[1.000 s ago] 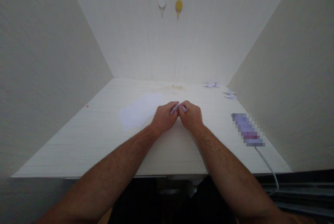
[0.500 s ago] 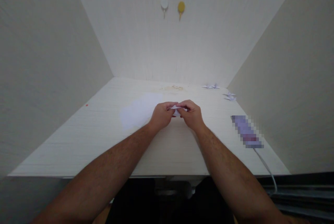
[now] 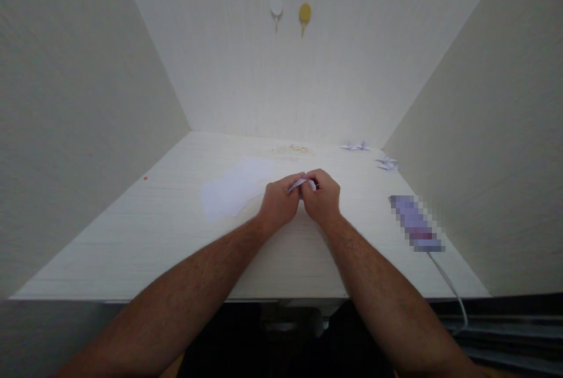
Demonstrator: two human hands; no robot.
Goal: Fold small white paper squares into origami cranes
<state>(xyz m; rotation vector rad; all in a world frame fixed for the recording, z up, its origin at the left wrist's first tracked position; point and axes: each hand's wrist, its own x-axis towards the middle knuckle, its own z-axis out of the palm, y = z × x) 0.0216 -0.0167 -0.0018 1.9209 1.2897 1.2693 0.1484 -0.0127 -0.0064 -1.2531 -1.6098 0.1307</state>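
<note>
Both my left hand [image 3: 282, 199] and my right hand [image 3: 322, 193] grip one small folded piece of white paper [image 3: 299, 183] above the middle of the table. My fingertips and thumbs meet closely around it, so most of the paper is hidden and its full shape cannot be made out. To the left of my left hand, several white paper sheets [image 3: 233, 185] lie flat and overlap on the tabletop.
Several folded paper cranes [image 3: 387, 164] stand near the table's back right corner. A blurred-out phone-like device [image 3: 416, 222] with a white cable [image 3: 448, 281] lies at right. Two round hooks, white [image 3: 276, 5] and yellow [image 3: 305, 13], hang on the back wall. Walls enclose the table [image 3: 109, 237].
My left hand has shifted slightly right and closed in against my right hand. The folded paper has turned between my fingers and now shows a slanted edge.
</note>
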